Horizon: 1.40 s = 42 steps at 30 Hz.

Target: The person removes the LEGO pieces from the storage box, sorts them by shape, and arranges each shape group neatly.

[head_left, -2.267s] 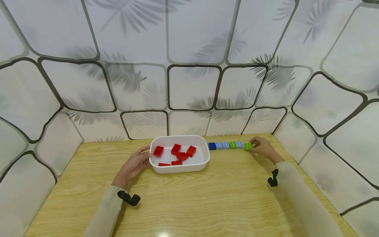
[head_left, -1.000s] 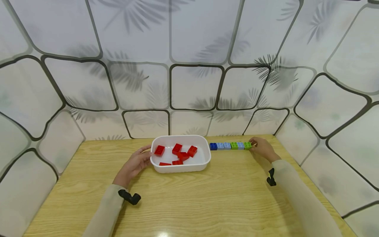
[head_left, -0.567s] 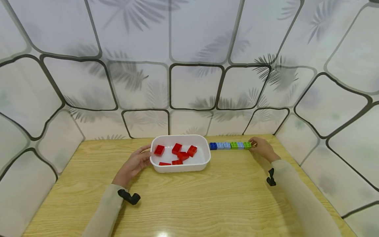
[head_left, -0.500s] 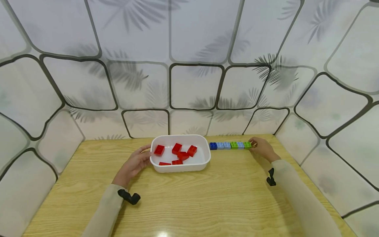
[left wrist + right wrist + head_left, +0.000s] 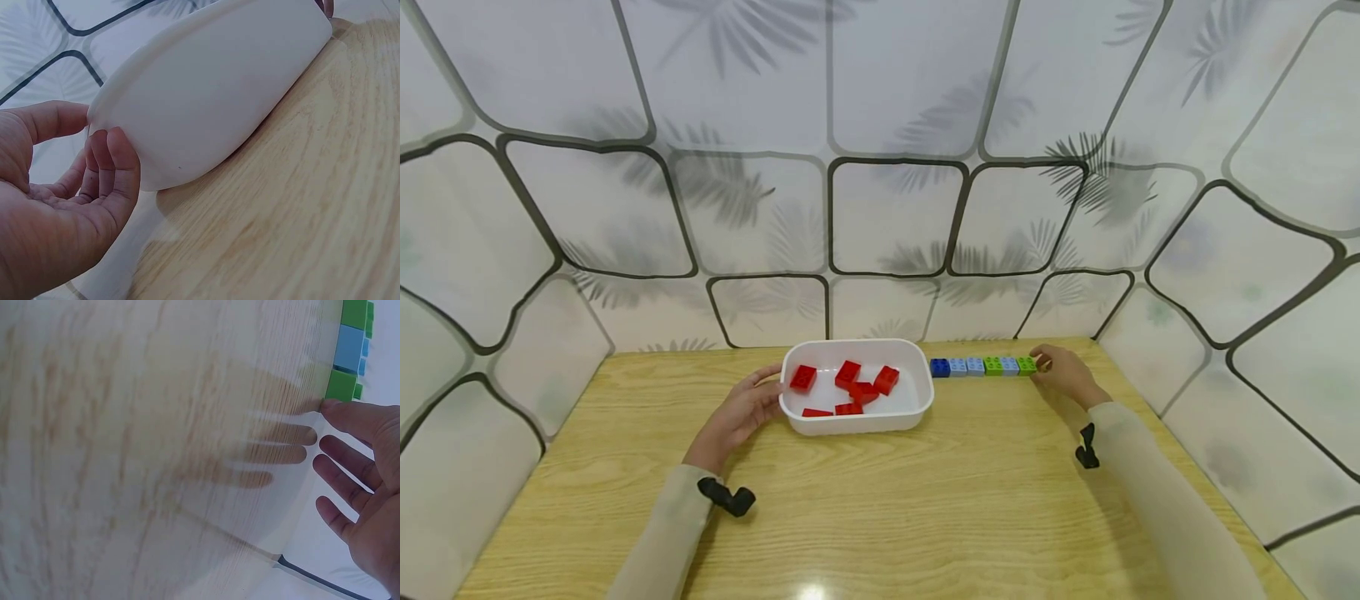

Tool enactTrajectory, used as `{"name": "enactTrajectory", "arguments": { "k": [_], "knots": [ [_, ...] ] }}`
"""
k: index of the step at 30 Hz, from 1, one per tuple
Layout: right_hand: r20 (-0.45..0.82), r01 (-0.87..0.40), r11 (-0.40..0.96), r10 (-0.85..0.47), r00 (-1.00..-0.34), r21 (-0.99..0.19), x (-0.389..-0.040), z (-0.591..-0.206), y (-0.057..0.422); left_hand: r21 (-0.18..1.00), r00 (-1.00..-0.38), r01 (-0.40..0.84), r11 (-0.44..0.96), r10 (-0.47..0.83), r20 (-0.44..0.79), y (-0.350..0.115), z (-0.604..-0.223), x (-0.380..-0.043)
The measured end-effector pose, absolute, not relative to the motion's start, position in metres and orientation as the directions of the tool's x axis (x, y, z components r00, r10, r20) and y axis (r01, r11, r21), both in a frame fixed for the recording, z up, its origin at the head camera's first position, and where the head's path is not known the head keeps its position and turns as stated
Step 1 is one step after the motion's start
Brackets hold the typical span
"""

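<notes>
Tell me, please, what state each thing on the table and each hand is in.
White bin: upright, open-topped
Red bricks: scattered inside the bin
Brick row: six bricks in a straight line, studs up
Left hand: touches the bin's left end
Right hand: fingers spread, one touching the row's end

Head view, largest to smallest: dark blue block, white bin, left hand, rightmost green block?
1. White bin
2. Left hand
3. Dark blue block, rightmost green block: look alike, unranked.

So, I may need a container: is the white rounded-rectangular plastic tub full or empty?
Neither: the tub is partly filled. Several red plastic bricks lie scattered inside, with bare white floor showing between them.
</notes>
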State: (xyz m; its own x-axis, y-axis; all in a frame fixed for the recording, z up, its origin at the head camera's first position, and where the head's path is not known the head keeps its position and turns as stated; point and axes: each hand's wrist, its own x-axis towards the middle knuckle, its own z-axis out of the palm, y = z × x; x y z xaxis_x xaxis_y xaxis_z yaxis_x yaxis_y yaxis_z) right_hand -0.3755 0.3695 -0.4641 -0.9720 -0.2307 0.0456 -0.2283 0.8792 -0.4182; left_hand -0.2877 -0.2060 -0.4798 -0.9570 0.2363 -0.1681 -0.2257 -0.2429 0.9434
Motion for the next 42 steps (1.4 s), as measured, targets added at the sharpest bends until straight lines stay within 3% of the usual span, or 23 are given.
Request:
{"name": "enactTrajectory", "arguments": {
  "k": [24,42],
  "knots": [
    [0.065,-0.291,0.846,-0.293,-0.954,-0.448,-0.375,-0.44,0.357,0.949,-0.957,-0.212,-0.235,0.247,-0.153,-0.206,-0.479,-0.287],
    [0.239,-0.511,0.753,-0.452,-0.86,-0.414,-0.363,-0.391,0.265,0.946,-0.956,-0.216,-0.241,0.249,-0.154,-0.206,-0.483,-0.289]
  ]
}}
